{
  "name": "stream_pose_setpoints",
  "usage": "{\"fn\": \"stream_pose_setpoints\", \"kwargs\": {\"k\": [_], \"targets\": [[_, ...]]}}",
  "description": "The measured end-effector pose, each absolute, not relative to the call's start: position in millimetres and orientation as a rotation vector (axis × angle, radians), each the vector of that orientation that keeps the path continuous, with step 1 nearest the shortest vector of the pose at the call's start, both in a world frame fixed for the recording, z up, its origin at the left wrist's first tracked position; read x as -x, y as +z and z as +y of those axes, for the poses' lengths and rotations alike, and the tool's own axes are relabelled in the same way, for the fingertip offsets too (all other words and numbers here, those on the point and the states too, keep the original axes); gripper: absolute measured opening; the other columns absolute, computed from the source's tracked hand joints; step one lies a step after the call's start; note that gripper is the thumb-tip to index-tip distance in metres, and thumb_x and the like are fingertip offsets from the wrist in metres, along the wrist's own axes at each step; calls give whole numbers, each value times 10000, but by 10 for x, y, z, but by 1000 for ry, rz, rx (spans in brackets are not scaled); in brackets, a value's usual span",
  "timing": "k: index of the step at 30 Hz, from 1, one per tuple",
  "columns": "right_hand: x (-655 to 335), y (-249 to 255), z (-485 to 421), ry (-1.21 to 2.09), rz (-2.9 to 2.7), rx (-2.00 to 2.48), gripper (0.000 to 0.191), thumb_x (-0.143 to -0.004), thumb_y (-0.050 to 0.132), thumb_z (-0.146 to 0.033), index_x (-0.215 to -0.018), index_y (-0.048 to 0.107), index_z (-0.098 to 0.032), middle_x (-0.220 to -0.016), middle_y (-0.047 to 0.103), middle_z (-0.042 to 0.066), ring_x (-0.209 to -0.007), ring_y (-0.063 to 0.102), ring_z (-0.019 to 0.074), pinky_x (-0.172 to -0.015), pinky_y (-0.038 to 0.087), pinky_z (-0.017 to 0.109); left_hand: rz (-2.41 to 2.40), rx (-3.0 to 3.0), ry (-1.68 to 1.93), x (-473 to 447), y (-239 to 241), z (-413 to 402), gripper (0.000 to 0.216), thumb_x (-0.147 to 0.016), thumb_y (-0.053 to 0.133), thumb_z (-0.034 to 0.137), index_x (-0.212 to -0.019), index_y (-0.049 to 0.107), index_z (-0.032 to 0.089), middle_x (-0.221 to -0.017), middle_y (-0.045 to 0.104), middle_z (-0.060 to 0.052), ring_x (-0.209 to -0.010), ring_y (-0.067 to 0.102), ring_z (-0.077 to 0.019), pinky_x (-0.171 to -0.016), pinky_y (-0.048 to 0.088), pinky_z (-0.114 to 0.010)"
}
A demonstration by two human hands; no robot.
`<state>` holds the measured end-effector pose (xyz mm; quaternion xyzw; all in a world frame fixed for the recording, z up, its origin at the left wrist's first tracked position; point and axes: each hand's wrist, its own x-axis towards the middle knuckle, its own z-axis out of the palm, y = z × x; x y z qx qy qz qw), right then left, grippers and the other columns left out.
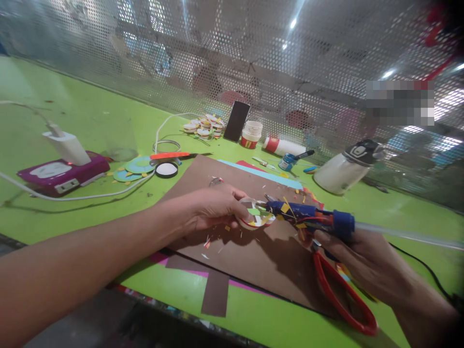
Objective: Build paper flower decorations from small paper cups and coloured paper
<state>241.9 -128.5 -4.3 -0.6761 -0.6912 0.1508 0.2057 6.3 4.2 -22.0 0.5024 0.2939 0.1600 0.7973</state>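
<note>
Head view: both hands grip, angled inward.

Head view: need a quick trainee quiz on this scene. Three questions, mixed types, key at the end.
1. Fill the gap: the right hand holds a blue ____, its tip at the paper ring in the left hand.

2. True or false: the phone lies flat, screen down.

3. Which thing is plugged into the top of the purple power block?
A) paint jar
B) white charger
C) red cup

Key:
1. glue gun
2. False; the phone stands propped up at a tilt.
3. B, the white charger
</note>
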Motion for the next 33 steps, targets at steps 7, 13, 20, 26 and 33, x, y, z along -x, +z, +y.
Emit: {"fn": "stream_pose_setpoints", "kwargs": {"k": [7, 13, 20, 26, 33], "targets": [[-2396, -44, -1293, 363, -1903, 1917, 473, -865, 458, -583, -728, 675, -185, -690, 673, 47, -615, 583, 208, -525, 476, 278, 651, -1099, 365, -67, -228, 36, 115, -542, 714, 44, -620, 650, 99, -729, 669, -111, -565, 544, -111, -395, 340, -167], [-2326, -6, -1247, 351, -1955, 1844, 434, -880, 459, -536, -747, 677, -185, -661, 671, 36, -589, 591, 196, -512, 487, 264, 650, -1090, 358, -70, -225, 32, 107, -552, 695, 30, -635, 666, 91, -734, 674, -107, -568, 545, -109, -391, 342, -158], [-2364, -29, -1271, 327, -1966, 1843, 425, -881, 461, -530, -756, 670, -181, -654, 665, 45, -594, 596, 207, -515, 496, 278, 653, -1089, 343, -70, -189, 26, 96, -579, 674, 11, -645, 677, 81, -746, 690, -126, -577, 573, -114, -394, 339, -162], [-2364, -17, -1271, 326, -1961, 1830, 422, -886, 460, -524, -729, 657, -185, -621, 635, 28, -553, 559, 180, -484, 474, 259, 666, -1071, 325, -66, -173, 24, 106, -587, 672, 1, -659, 660, 78, -695, 668, -101, -528, 530, -89, -386, 327, -157], [-2379, -54, -1255, 279, -1938, 1830, 447, -880, 461, -546, -736, 678, -182, -582, 604, 20, -512, 520, 169, -440, 455, 256, 618, -1053, 293, -54, -173, 30, 132, -584, 696, 21, -702, 662, 68, -732, 679, -104, -543, 526, -79, -401, 311, -155]]}}
